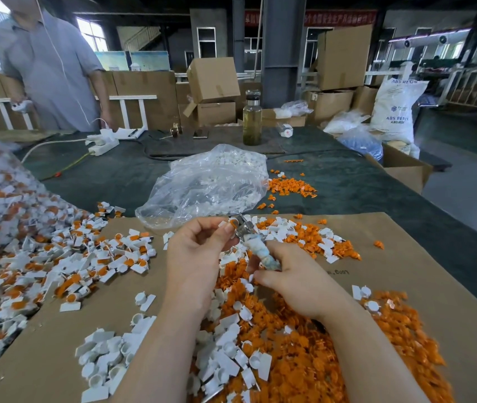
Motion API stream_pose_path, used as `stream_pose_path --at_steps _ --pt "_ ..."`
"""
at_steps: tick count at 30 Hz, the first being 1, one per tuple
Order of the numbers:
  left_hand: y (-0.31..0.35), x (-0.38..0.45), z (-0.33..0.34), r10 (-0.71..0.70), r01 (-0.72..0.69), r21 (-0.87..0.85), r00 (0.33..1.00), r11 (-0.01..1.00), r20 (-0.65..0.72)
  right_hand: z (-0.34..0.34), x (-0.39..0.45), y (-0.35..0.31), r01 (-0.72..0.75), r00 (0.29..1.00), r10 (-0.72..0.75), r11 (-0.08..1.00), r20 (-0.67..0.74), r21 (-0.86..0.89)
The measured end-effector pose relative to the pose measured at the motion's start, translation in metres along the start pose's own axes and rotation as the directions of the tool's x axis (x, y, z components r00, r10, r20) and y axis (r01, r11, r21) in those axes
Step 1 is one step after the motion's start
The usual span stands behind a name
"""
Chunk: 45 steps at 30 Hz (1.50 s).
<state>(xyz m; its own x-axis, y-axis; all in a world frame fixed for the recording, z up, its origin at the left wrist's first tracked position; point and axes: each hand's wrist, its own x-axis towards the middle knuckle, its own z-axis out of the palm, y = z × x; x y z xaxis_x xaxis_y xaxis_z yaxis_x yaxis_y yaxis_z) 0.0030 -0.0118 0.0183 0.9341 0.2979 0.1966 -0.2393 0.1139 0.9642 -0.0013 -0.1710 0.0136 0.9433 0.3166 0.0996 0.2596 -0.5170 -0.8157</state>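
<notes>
My right hand grips a small metal tool by its cloth-wrapped handle, the metal head pointing up and away from me. My left hand pinches a small white and orange plastic part at the tool's metal tip. Both hands hover over a sheet of brown cardboard. Loose orange inserts and white plastic caps lie heaped under my wrists. A pile of joined white-and-orange pieces spreads to the left.
A clear bag of white parts lies beyond the cardboard, a second bag of joined pieces at far left. More orange bits, a glass bottle, a power strip and boxes sit farther back. A person stands at the table's far left.
</notes>
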Motion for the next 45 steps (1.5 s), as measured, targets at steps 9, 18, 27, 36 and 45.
stream_pose_path --at_steps 9,18,27,36,45 --pt "-0.002 0.002 -0.002 -0.036 0.036 -0.009 0.999 0.999 -0.009 0.007 0.003 0.003 0.002 1.0 -0.004 0.995 -0.02 -0.104" --pt "0.006 0.016 -0.025 -0.477 0.41 -0.387 0.874 0.826 -0.092 0.006 0.004 0.01 -0.06 0.986 0.019 0.967 -0.164 -0.248" --pt "0.007 0.035 -0.087 -0.692 0.158 -0.861 0.672 0.483 -0.265 0.001 0.006 0.018 -0.148 0.956 0.051 0.934 -0.288 -0.326" --pt "0.007 0.036 -0.097 -0.645 -0.054 -0.905 0.684 0.422 -0.342 0.001 0.006 0.018 -0.161 0.952 0.052 0.922 -0.3 -0.353" --pt "0.012 0.013 -0.034 -0.483 0.492 0.02 0.846 0.871 0.224 0.005 0.005 0.013 -0.038 0.967 -0.058 0.929 -0.246 -0.368"
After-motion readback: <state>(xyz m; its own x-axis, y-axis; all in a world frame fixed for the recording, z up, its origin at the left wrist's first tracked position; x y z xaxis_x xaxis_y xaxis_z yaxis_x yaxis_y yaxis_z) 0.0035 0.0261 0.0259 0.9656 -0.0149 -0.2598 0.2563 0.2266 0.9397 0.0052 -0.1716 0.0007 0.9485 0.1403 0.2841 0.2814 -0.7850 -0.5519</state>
